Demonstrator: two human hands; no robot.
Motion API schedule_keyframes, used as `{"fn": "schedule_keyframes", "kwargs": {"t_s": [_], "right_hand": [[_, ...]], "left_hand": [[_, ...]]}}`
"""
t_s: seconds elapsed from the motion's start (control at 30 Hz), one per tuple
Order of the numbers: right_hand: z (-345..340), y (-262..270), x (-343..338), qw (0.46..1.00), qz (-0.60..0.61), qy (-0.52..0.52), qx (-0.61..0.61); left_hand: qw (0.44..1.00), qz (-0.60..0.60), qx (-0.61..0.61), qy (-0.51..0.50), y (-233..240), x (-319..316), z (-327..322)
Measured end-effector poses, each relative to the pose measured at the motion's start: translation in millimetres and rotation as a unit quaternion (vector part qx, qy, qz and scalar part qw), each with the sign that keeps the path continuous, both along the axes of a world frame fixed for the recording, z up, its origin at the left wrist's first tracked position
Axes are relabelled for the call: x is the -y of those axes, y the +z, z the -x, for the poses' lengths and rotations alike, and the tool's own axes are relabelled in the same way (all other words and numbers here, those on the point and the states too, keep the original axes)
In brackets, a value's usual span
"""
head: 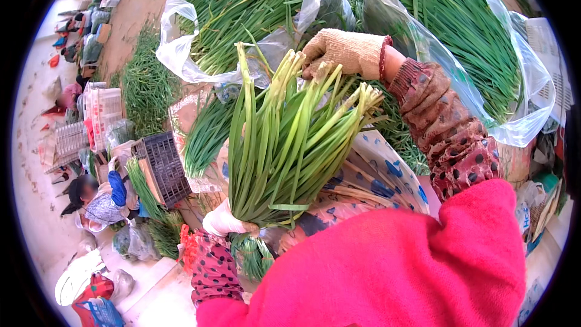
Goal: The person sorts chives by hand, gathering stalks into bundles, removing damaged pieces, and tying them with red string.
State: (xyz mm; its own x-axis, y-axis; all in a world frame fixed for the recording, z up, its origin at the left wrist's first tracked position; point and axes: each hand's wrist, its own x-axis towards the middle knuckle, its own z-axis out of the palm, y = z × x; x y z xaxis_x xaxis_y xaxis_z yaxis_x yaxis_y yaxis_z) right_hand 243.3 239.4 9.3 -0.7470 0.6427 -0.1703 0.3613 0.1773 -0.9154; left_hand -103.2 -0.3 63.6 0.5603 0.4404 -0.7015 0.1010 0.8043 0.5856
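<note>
A large bunch of garlic chives (286, 154) is raised before me, its pale cut ends up and its leaf tips down. My left hand (229, 221), in a whitish glove, grips it near the leafy lower end. At the top, my right hand (347, 52) wears a tan knit glove with a dark red cuff. Its fingers curl against the pale stem ends, and the fingertips are partly hidden. A smaller bundle of chives (211, 131) lies behind the bunch on the left. More green leaves (252, 256) show below my left hand.
Two clear plastic bags full of chives stand ahead, one at left (177, 47) and one at right (529, 70). Loose greens (147, 72) litter the floor. A dark plastic crate (163, 168) stands left, near a seated person (106, 204). A patterned cloth (395, 168) lies near my lap.
</note>
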Motion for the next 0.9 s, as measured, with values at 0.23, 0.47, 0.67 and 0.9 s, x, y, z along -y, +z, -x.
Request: {"fn": "schedule_keyframes", "kwargs": {"t_s": [0.23, 0.47, 0.67, 0.9], "right_hand": [[-36.5, -15.2, -9.3, 0.972, -0.008, -0.234, -0.028], [-92.0, -10.1, 10.8, 0.909, -0.101, -0.103, 0.392], [-35.5, -16.1, 75.7, 0.990, 0.068, -0.119, 0.039], [6.2, -16.4, 102.0, 0.976, 0.073, -0.197, 0.057]], "left_hand": [[0.998, 0.027, 0.027, 0.045, -11.6, -2.3, -1.8], [0.996, 0.028, 0.065, 0.047, -27.9, 12.3, 27.3], [0.990, 0.039, 0.102, 0.087, -35.5, 9.5, 21.4], [0.993, 0.029, 0.074, 0.083, -24.5, 12.5, 13.0]]}}
